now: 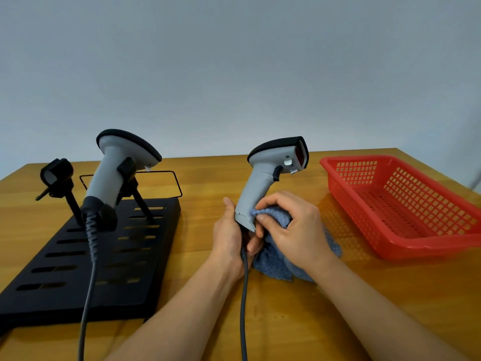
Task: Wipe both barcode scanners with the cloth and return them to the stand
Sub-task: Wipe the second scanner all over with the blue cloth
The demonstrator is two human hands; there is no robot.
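Observation:
A grey barcode scanner [263, 175] with a black-trimmed head stands upright above the table, its window facing right. My left hand [229, 235] grips the base of its handle, where the grey cable [244, 303] leaves. My right hand [291, 225] holds a blue cloth [276, 264] bunched against the lower handle. A second grey scanner [117, 168] sits in the right holder of the black stand [78, 272]. The stand's left holder [56, 175] holds nothing.
A red plastic basket [406, 204] stands at the right on the wooden table [312, 321]. The second scanner's cable [87, 295] runs down over the stand toward the front edge. A thin black wire frame [177, 183] lies behind the stand.

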